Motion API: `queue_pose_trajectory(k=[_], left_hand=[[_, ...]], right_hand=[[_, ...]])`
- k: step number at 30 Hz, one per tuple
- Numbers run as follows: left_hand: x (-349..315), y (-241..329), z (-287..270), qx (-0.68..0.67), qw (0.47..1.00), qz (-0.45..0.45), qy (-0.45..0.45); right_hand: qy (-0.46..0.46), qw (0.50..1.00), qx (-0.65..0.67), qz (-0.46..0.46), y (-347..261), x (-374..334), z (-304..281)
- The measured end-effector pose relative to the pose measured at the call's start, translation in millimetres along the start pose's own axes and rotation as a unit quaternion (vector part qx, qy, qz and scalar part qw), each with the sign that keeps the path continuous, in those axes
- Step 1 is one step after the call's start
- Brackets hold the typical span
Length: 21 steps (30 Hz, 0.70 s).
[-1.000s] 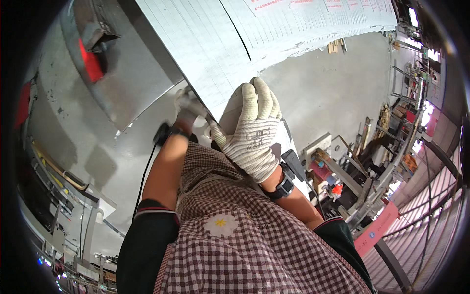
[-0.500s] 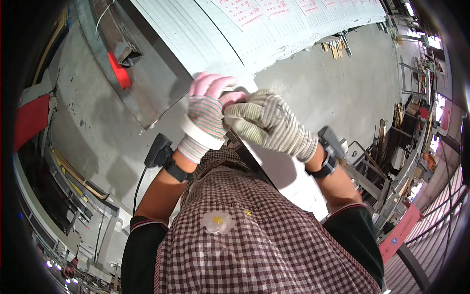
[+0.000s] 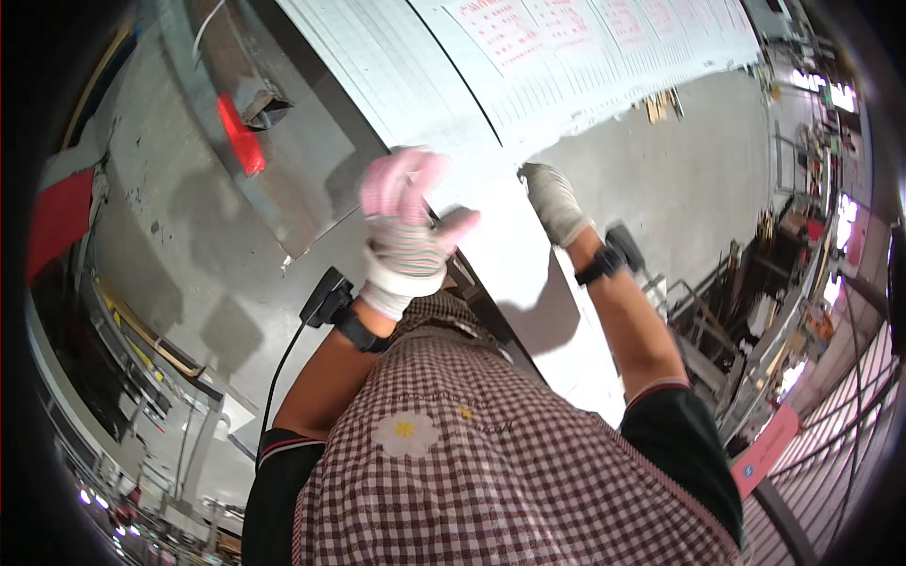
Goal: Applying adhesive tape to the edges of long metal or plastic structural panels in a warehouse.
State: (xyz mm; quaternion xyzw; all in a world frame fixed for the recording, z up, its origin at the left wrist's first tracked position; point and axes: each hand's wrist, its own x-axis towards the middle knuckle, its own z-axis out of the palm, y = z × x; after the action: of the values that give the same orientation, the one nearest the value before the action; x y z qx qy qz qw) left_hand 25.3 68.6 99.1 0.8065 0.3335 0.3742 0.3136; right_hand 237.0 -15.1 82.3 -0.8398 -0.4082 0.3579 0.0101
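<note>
A long white panel (image 3: pixel 491 222) runs in front of me, from beside my apron up to a broad stack of white sheets or panels (image 3: pixel 566 90) with red print. My left hand (image 3: pixel 406 198), in a pink-tipped striped glove, hovers over the panel's left edge. Its thumb stands apart from the half-bent fingers, and nothing shows between them; motion smears it a little. On the far side of the panel my right hand (image 3: pixel 557 203), in a pale striped glove, is at the right edge. Its fingers are mostly hidden, so their grip does not show.
To the left lies a grey metal piece (image 3: pixel 311 179) with a red strip (image 3: pixel 241 137) and a square tube end (image 3: pixel 264 108) on it. Wood offcuts (image 3: pixel 662 106) lie on the grey floor at the upper right. Racks and stacked material line the right side.
My hands were together over the panel and have parted. The right moved out to the panel's right edge; the left stayed near the left edge with its fingers loosened.
</note>
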Motion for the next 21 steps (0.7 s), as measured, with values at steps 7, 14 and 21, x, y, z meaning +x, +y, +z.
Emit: queue_pose_trajectory(k=[7, 14, 21], left_hand=[[-84, 30, 14, -0.355, 0.872, -0.337, -0.021], [-55, 35, 21, -0.431, 0.793, -0.428, 0.047], [-26, 25, 49, -0.416, 0.794, -0.428, 0.119]], right_hand=[[-0.132, 0.950, 0.273, -0.071, 57, -95, -32], [-0.035, 0.937, 0.348, 0.003, 15, -91, -51], [-0.125, 0.880, 0.450, -0.092, 6, -67, 1]])
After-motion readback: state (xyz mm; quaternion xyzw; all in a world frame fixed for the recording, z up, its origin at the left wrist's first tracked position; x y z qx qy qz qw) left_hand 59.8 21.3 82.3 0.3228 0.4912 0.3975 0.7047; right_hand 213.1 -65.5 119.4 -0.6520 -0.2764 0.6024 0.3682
